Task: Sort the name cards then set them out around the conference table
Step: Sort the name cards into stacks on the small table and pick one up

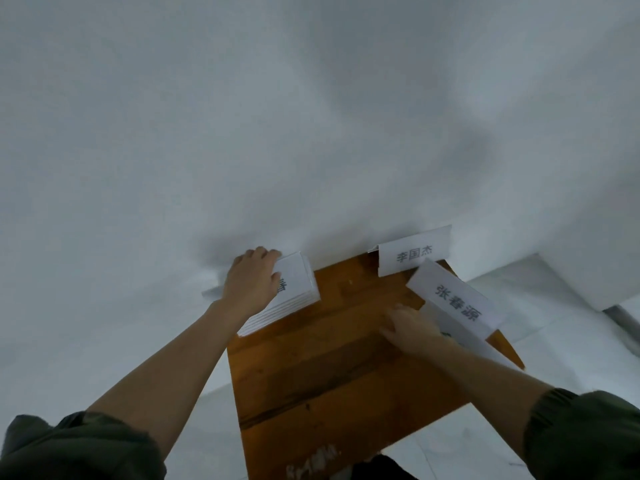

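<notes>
head view: nearest, dark green sleeves (86, 445) are pushed up both forearms over a brown wooden table (329, 375). the right grip (414, 332) rests on the table's right side, fingers spread against the near edge of a folded name card (457, 299) that lies tilted; i cannot tell whether it pinches the card. farther, at the left far corner, the left grip (249, 282) is clamped on a stack of name cards (298, 292), fingers curled over its far edge. a standing name card (414, 254) sits at the far edge against a white wall (311, 116).
</notes>
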The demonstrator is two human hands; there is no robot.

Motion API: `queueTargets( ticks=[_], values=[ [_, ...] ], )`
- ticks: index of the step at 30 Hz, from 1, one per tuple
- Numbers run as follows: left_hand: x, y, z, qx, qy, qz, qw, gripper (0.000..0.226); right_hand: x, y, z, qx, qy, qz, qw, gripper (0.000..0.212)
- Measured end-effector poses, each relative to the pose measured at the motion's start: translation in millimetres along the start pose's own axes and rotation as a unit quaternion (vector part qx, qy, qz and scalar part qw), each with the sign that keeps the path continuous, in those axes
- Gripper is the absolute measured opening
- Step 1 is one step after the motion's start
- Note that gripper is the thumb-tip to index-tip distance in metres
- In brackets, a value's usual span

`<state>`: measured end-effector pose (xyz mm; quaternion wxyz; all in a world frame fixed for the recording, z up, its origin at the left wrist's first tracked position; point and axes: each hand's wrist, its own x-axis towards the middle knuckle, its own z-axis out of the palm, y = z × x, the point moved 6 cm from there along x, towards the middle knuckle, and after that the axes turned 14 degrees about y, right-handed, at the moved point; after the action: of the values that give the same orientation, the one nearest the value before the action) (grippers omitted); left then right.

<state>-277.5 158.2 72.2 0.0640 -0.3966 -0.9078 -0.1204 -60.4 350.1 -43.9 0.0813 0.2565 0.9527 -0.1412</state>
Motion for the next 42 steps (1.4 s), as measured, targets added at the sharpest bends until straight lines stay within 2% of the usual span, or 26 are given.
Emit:
queueTargets(
  ticks=[4,8,10,15,20,26,30,34,38,42],
  values=[
    [3.9,41.8,0.5,-0.018,0.006,0.030,0.999,0.039,-5.5,22.7,-56.1,0.033,0.148,-0.003,0.988,0.032],
    [1.7,84.3,8.6,-0.031,0.002,0.054,0.998,0.034,-3.9,72.0,-96.5,0.039,0.239,0.046,0.969,0.033],
    [1.6,109.3,19.3,-0.039,-0.005,0.060,0.997,0.032,-1.2,107.1,-100.7,0.016,0.220,0.077,0.972,0.038],
    [-9.6,171.1,52.2,-0.047,-0.042,0.053,0.997,0.032,9.6,171.7,-64.5,0.012,0.070,0.118,0.990,0.049],
    [-22.7,237.5,85.0,-0.039,-0.082,0.058,0.994,0.039,12.6,211.9,-33.4,0.059,-0.014,0.107,0.992,0.037],
    [-27.1,307.0,127.5,0.017,-0.152,0.143,0.978,0.057,17.4,252.9,-51.0,0.102,0.013,0.101,0.990,0.038],
    [-29.4,340.6,158.4,0.091,-0.223,0.211,0.947,0.075,15.5,281.2,-64.0,0.121,0.031,0.105,0.987,0.040],
    [-26.7,356.9,178.7,0.164,-0.257,0.263,0.915,0.074,10.2,304.5,-68.6,0.139,0.036,0.116,0.983,0.041],
    [-20.8,358.4,187.2,0.150,-0.265,0.255,0.918,0.057,7.7,314.4,-68.3,0.143,0.029,0.112,0.983,0.042],
    [-16.7,332.8,172.2,0.112,-0.265,0.179,0.941,0.048,13.8,303.3,-73.7,0.149,0.027,0.080,0.985,0.043]
  ],
)
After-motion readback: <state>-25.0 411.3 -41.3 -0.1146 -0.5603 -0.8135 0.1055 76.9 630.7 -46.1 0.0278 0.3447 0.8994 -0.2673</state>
